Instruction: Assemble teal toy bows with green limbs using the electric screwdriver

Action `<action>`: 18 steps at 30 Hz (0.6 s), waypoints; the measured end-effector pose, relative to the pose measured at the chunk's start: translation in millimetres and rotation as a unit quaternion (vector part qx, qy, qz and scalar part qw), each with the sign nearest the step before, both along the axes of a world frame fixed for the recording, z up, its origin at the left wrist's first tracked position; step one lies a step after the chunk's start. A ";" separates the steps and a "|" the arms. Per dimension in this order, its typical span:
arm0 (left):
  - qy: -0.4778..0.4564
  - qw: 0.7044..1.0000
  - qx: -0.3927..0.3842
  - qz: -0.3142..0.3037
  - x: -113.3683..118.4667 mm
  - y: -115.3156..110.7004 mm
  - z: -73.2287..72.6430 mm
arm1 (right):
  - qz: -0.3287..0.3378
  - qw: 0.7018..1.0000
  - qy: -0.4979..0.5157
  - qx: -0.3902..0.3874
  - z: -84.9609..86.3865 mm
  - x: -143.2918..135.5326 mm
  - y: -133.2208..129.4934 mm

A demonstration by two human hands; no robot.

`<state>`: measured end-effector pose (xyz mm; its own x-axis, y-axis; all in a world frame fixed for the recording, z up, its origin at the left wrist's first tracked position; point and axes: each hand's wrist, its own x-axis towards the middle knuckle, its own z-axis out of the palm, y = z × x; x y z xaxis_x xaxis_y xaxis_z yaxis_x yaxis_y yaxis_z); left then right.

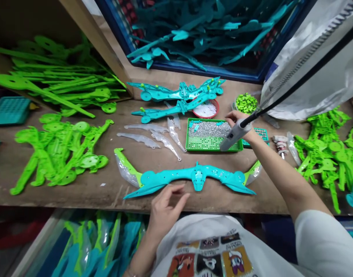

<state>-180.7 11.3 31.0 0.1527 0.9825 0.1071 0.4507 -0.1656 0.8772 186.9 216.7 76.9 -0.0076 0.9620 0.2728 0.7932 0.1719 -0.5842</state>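
Observation:
A turquoise toy bow piece [176, 175] lies along the front of the table, with lime-green ends and clear plastic parts at both tips. Just below its middle is my left hand [166, 207], thumb and fingers apart, holding nothing. My right hand [240, 116] reaches to the back right of a green tray [213, 143] of small metal screws, its fingers curled down. A grey electric screwdriver [235, 134] on a black cord crosses in front of that hand and hides its fingertips. Whatever they pinch cannot be seen.
Lime-green parts [61, 150] are heaped at left, more [330, 154] at right. Clear strips [165, 144] and turquoise assemblies [176, 94] lie behind the bow piece. A red basket [217, 109], a tub of green pieces [246, 103] and a blue crate [222, 75] stand farther back.

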 end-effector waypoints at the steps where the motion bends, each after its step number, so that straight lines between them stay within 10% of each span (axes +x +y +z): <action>1: 0.035 0.996 0.072 -0.035 8.2 5.3 -2.1 | 0.003 1.000 -0.005 -0.016 -3.5 -7.7 17.3; 5: 0.162 0.955 0.207 -0.138 25.1 21.4 -16.1 | 0.014 0.994 -0.083 -0.063 -13.5 -36.2 73.7; 18: 0.186 0.950 0.217 -0.129 36.0 21.5 -42.7 | 0.141 0.933 -0.221 -0.245 -7.9 -57.0 155.5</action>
